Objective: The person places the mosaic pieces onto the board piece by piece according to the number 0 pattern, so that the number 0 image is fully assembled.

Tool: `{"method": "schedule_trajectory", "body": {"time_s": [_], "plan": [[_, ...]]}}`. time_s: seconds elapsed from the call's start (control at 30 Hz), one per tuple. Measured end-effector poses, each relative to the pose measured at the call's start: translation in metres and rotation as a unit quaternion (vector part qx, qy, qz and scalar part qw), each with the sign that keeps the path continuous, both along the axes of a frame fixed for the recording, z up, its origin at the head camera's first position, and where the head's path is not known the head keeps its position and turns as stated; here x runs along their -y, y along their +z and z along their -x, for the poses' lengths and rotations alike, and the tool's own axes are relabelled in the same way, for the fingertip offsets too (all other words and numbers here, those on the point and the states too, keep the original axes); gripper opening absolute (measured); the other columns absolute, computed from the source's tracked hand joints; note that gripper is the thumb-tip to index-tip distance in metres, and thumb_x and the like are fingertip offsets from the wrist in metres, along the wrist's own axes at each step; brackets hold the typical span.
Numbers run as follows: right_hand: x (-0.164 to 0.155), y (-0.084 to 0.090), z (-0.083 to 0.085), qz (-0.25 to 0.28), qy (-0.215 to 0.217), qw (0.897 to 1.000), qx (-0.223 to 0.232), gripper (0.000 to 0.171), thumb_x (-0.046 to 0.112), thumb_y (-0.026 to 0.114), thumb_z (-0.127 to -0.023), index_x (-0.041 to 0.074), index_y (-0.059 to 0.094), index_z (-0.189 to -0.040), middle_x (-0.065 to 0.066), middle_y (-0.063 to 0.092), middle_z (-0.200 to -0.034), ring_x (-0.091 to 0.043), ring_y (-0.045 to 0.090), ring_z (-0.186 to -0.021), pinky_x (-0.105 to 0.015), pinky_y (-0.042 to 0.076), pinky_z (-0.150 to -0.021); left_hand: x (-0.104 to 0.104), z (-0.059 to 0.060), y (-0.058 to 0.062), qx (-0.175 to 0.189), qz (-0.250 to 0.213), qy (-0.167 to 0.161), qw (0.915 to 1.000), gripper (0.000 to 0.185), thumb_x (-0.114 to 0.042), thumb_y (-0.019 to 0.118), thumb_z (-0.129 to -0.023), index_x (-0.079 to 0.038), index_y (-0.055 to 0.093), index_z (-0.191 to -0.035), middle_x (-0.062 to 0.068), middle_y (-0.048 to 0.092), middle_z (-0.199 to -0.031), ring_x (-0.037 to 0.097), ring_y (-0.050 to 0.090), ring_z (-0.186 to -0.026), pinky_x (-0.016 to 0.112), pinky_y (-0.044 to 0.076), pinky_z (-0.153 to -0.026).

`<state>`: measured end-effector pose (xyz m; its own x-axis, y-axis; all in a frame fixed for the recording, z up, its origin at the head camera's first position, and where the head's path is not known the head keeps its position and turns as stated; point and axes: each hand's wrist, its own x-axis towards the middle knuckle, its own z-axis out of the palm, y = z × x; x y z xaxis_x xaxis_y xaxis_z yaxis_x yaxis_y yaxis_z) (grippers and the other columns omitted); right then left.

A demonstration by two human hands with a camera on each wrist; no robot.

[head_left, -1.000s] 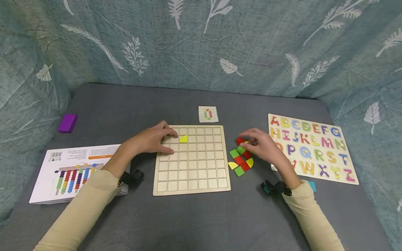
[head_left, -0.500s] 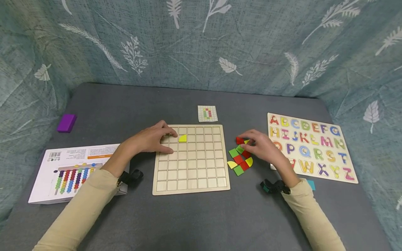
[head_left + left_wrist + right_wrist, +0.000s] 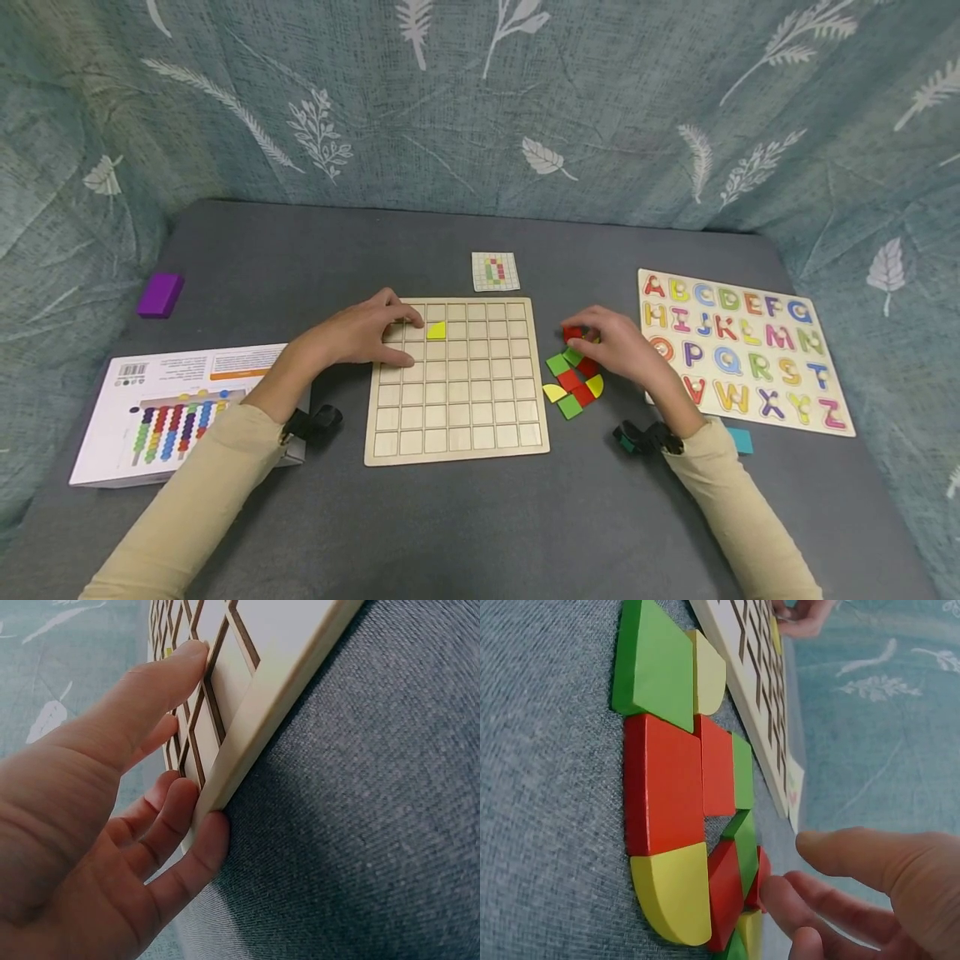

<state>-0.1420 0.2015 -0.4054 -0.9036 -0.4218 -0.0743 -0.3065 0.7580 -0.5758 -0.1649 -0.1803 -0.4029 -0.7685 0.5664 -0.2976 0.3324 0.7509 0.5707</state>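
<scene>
Here your left hand [image 3: 360, 336] rests flat-fingered on the grid board [image 3: 457, 417] at frame centre; your right hand [image 3: 615, 346], fingers curled, touches the red piece [image 3: 572, 334]; its grip is unclear.

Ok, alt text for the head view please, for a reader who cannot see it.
A person's left hand rests on a pale wooden grid board holding one yellow quarter-circle tile, while the right hand touches a cluster of red, green and yellow wooden tiles on grey cloth.

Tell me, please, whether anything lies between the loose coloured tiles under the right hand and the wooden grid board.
Nothing visible does. The coloured tiles lie just off the grid board on its right side, with only bare grey cloth between. The right hand already touches the pile, and the left hand rests on the board's far-left corner.
</scene>
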Motion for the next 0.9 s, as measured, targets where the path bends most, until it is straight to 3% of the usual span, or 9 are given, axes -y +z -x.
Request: {"method": "schedule_trajectory", "body": {"time_s": [0.23,0.57,0.9], "plan": [[0.002,0.0,0.003,-0.007,-0.008,1.0,-0.008,0.024,0.008,0.066,-0.091,0.003,0.07,-0.114,-0.016,0.066,-0.11,-0.022,0.059,-0.081,-0.029,0.046,-0.066,-0.001,0.001,0.001,0.005,-0.004,0.003,1.0,0.054,-0.03,0.077,-0.083,-0.016,0.056,-0.131,0.008,0.042,-0.111,0.02,0.043,-0.087,0.034,0.035,-0.074],[0.001,-0.001,0.002,-0.026,-0.006,1.0,-0.005,0.025,0.006,0.064,-0.091,0.005,0.071,-0.115,-0.016,0.066,-0.116,-0.021,0.06,-0.083,-0.03,0.047,-0.067,-0.002,0.0,0.001,0.006,0.0,0.004,1.0,0.053,-0.032,0.076,-0.084,-0.017,0.057,-0.131,0.009,0.042,-0.112,0.02,0.042,-0.086,0.034,0.034,-0.073],[0.005,-0.001,0.012,-0.082,0.006,0.996,-0.017,0.024,0.002,0.062,-0.091,0.003,0.072,-0.112,-0.016,0.065,-0.119,-0.032,0.062,-0.101,-0.045,0.05,-0.082,-0.003,0.001,0.0,0.007,0.004,0.003,1.0,0.054,-0.031,0.077,-0.084,-0.016,0.056,-0.131,0.009,0.042,-0.11,0.02,0.042,-0.086,0.034,0.035,-0.073]]}}
